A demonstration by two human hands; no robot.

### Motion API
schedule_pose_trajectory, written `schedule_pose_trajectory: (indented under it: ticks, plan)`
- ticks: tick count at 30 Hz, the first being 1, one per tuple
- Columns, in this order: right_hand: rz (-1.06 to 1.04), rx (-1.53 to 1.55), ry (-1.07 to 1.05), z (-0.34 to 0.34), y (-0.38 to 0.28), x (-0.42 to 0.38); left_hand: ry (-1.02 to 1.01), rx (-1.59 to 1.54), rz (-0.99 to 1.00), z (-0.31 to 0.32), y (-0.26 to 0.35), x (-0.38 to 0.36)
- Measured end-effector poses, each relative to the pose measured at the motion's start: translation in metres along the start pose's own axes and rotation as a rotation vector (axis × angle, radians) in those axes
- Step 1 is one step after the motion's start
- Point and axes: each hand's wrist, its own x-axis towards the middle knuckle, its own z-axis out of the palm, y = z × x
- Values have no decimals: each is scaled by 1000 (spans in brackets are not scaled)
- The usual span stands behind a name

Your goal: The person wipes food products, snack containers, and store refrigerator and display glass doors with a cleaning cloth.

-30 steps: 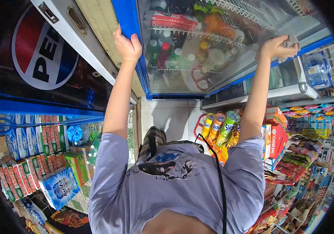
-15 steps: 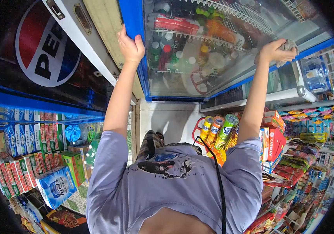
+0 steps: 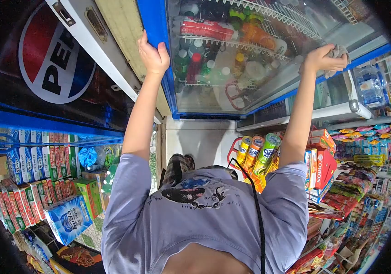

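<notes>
The right hand (image 3: 319,59) had its fingers curled around one grey cloth (image 3: 338,60), at the glass door (image 3: 200,101) near its blue lower right border. The cloth was bunched and partly covered by the fingers, so its long axis could not be told. The left hand (image 3: 153,59) gripped the door's blue frame (image 3: 155,20), thumb on its face; that frame member ran lengthwise away from the person, its far end cut off above. Behind the glass, one large red bottle (image 3: 207,28) showed, the smaller ones too hazy to count. Three canisters (image 3: 256,150) stood below, another yellow packet half hidden by the right forearm (image 3: 298,116).
</notes>
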Motion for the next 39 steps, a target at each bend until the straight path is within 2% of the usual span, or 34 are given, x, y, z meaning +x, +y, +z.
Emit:
schedule_pose_trajectory:
  ticks: [11,13,16,39]
  plan:
    - [-28,-3,9,-1,-1,0,-15,14,-31,-1,2,-1]
    - [-42,-9,12,-1,-1,0,-93,6,-66,-4,4,-1]
    - [-36,-11,11,0,0,0,0,-14,-22,0,3,0]
    - [-50,-2,-3,-1,1,0,-7,4,-36,1,0,-2]
